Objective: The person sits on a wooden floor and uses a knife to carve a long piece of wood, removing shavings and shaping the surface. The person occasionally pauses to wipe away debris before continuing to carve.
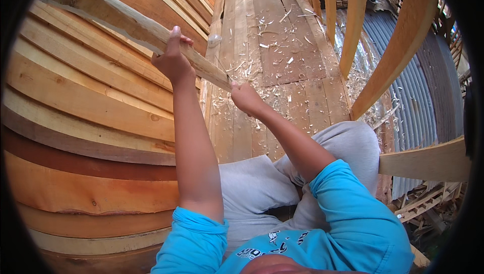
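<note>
A long rough wooden stick (108, 14) runs from the upper left down to the middle of the view. My left hand (172, 58) grips it partway along, thumb up over the top. My right hand (245, 97) is closed at the stick's lower end, around what looks like a thin blade; the tool itself is mostly hidden. Pale wood shavings (237, 72) lie scattered on the plank floor (282, 47) right under the stick's end. My legs in grey trousers (348, 143) are folded below.
A wall of stacked horizontal boards (85, 122) fills the left. Curved wooden rails (398, 47) stand on the right, with corrugated metal sheeting (428, 97) beyond them. A small clear plastic object (214, 39) lies on the planks.
</note>
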`<state>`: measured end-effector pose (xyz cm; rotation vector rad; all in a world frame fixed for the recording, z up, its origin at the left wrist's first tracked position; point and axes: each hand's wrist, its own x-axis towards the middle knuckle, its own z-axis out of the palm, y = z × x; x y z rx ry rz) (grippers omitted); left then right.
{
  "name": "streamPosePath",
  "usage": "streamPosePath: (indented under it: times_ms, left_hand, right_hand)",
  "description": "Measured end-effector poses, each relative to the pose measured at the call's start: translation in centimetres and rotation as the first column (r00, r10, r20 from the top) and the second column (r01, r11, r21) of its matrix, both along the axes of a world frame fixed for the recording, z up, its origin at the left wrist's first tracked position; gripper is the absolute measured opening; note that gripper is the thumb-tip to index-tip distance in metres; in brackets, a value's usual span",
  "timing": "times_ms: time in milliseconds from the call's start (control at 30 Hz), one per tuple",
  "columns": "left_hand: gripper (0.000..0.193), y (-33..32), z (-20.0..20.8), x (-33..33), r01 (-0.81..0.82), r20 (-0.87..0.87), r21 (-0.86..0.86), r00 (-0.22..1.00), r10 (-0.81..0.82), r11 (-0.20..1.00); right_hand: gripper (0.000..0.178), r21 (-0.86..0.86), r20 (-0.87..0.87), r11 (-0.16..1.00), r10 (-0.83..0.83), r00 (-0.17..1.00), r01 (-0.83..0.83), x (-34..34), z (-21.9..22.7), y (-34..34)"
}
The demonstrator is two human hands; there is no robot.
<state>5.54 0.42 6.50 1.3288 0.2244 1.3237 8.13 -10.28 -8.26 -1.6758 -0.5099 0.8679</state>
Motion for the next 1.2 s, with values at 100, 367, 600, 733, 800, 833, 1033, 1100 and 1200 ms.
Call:
streamPosePath:
  times_ms: [100,367,600,733,800,833,1033,1100,1200]
  left_hand:
    - [0.010,-0.3,0.0,-0.8,0.018,-0.001,-0.037,1.000,-0.018,0.999]
    - [0.014,0.6,0.2,-1.1,0.055,0.049,-0.070,0.997,-0.051,0.996]
    - [0.014,0.7,-0.5,-3.0,0.086,0.057,-0.085,0.995,-0.082,0.993]
    - [0.014,0.4,-0.6,-2.2,0.113,0.094,-0.043,0.990,-0.109,0.993]
    - [0.014,0.4,-0.3,-2.1,0.082,0.087,-0.071,0.993,-0.076,0.994]
    - [0.014,0.6,-0.5,-2.3,0.061,0.081,-0.087,0.995,-0.054,0.994]
    - [0.014,1.4,-0.2,-2.5,0.051,0.066,-0.081,0.997,-0.046,0.995]
    - [0.014,0.5,-0.2,-2.0,0.040,0.055,-0.073,0.998,-0.036,0.997]
    - [0.014,-0.9,-0.3,-1.3,0.060,0.040,-0.066,0.998,-0.057,0.996]
  right_hand:
    - [0.056,0.157,0.182,0.988,-0.013,0.983,-0.016,-0.6,1.2,0.5]
    - [0.056,-0.042,-0.027,0.998,-0.048,0.998,0.047,1.2,-5.8,1.4]
    - [0.057,0.126,0.213,0.992,-0.026,0.977,-0.001,-1.3,0.0,1.6]
    - [0.061,0.167,0.264,0.986,-0.021,0.964,-0.025,0.7,-2.4,1.7]
    - [0.062,0.182,0.239,0.983,-0.017,0.971,-0.028,1.5,-3.7,2.2]
    - [0.062,0.185,0.226,0.982,-0.003,0.974,-0.040,1.5,-3.6,2.3]
    - [0.059,0.063,0.331,0.998,-0.032,0.943,0.012,-0.3,-2.9,1.9]
    - [0.058,0.053,0.355,0.997,-0.069,0.932,0.054,-0.4,-3.0,1.3]
    - [0.057,0.072,0.324,0.991,-0.128,0.937,0.110,-0.4,-3.1,0.7]
